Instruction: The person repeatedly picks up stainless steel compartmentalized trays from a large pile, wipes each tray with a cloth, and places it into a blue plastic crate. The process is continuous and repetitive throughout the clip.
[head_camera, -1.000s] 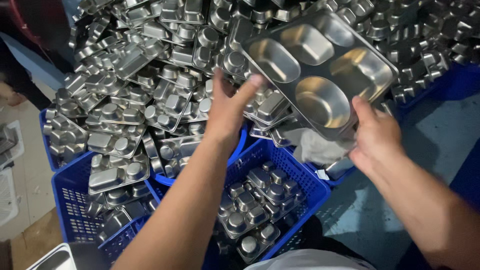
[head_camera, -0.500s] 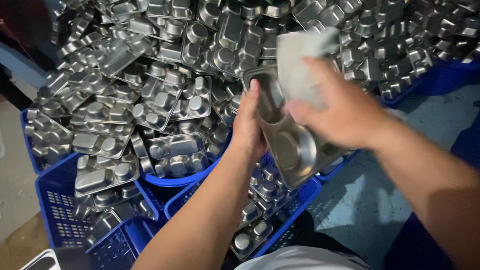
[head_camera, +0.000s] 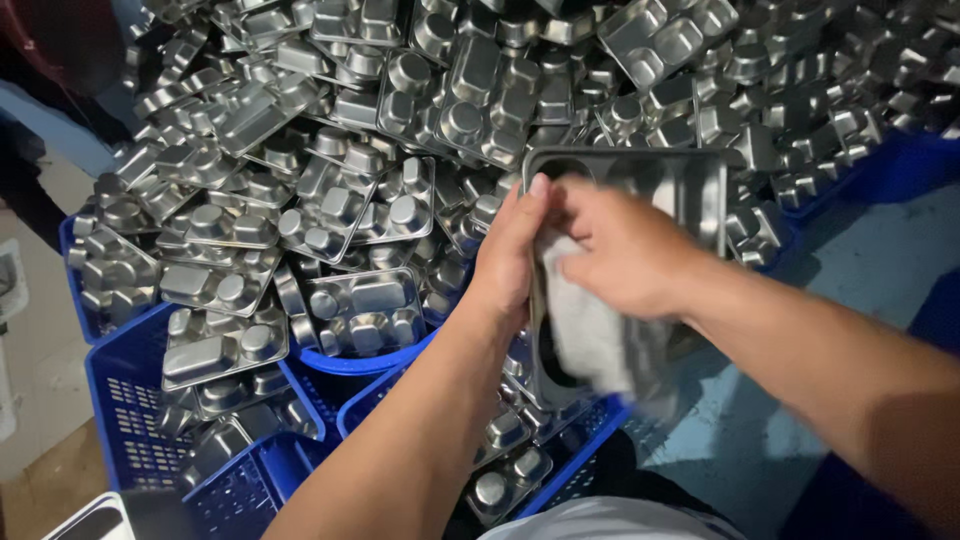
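My left hand (head_camera: 508, 258) grips the left edge of a steel compartment tray (head_camera: 690, 190), holding it up and facing me above the blue crates. My right hand (head_camera: 625, 255) presses a grey cloth (head_camera: 590, 335) onto the tray's inner face. The cloth hangs down over the tray's lower half and hides its compartments there. Both forearms reach in from the bottom and right of the view.
A big heap of steel compartment trays (head_camera: 350, 190) fills the upper part of the view. Blue plastic crates (head_camera: 130, 420) at lower left and centre (head_camera: 560, 480) hold more trays. A blue-grey floor (head_camera: 860, 260) shows on the right.
The tray has been turned from flat and face-up at right, then edge-on, to upright facing me at centre. My right hand has picked up the cloth and moved it down onto the tray.
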